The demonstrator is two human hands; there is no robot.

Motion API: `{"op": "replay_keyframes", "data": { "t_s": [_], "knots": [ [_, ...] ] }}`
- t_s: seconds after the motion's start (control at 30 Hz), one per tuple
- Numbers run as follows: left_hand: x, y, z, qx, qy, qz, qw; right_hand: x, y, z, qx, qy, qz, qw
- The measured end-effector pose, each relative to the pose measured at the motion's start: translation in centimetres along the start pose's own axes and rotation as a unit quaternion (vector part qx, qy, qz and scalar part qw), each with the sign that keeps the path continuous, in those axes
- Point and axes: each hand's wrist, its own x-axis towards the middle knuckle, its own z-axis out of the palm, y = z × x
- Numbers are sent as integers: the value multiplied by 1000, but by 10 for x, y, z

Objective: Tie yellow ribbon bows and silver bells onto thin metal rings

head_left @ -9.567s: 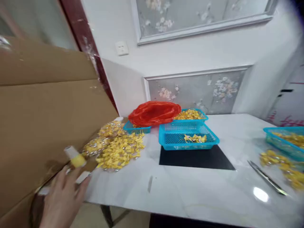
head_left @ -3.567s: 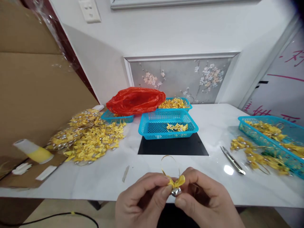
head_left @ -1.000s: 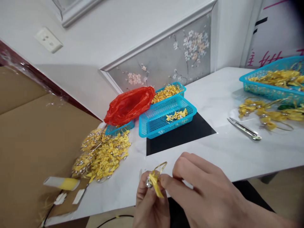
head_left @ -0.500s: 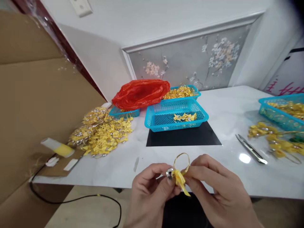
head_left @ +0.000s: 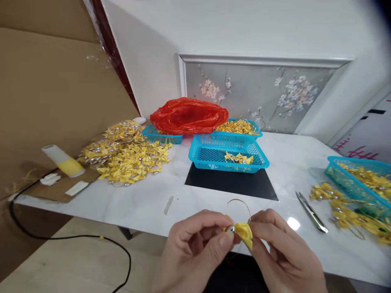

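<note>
Between my two hands, above the table's front edge, is a yellow ribbon bow (head_left: 245,234) with a small shiny silver ball (head_left: 231,229) beside it. A thin gold cord loop (head_left: 238,200) rises behind the bow. My left hand (head_left: 198,246) is closed, thumb and forefinger pinching the silver ball. The fingers of my right hand (head_left: 285,246) are closed at the bow's right side, where the cord loop comes down. Their tips partly hide what they grip.
A blue basket (head_left: 198,164) holding a few bows stands on a black mat (head_left: 232,185). Behind are a red plastic bag (head_left: 189,116) and more baskets. Yellow bows (head_left: 131,162) are heaped left. Thread snips (head_left: 311,212) and another full basket (head_left: 339,176) lie right.
The bow has turned and now spreads to the right of the silver ball instead of hanging down. My view has tilted and shifted; both hands remain at the ornament.
</note>
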Motion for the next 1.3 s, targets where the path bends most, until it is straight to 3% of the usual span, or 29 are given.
{"op": "replay_keyframes", "data": {
  "t_s": [0.13, 0.37, 0.6, 0.77, 0.97, 1.13, 1.2, 1.27, 1.3],
  "knots": [
    [1, -3, -5, 73, -48, 50, 995, -1, 4, -2, -2, 1, -25, 1000],
    [-1, -1, 3, 81, -50, 34, 995, -1, 2, -7, 9, -11, -7, 1000],
    [1, -3, 0, 133, -38, 44, 989, -11, 2, 4, 2, 76, 93, 993],
    [5, -8, -1, 184, 2, 103, 978, -6, -4, 0, -121, 83, -36, 989],
    [11, -12, -6, 281, -14, 208, 937, 15, -17, 11, -190, 60, -150, 968],
    [21, -13, -12, 288, -7, 209, 935, 30, -22, 21, -192, 83, -230, 950],
    [25, -13, -17, 292, 27, 199, 935, 25, -24, 19, -109, 65, -202, 971],
    [31, -11, -25, 307, 66, 198, 928, 9, -20, 11, -5, 27, -112, 993],
    [34, -10, -30, 316, 81, 200, 924, -3, -15, 5, 19, 46, -70, 996]
  ]
}}
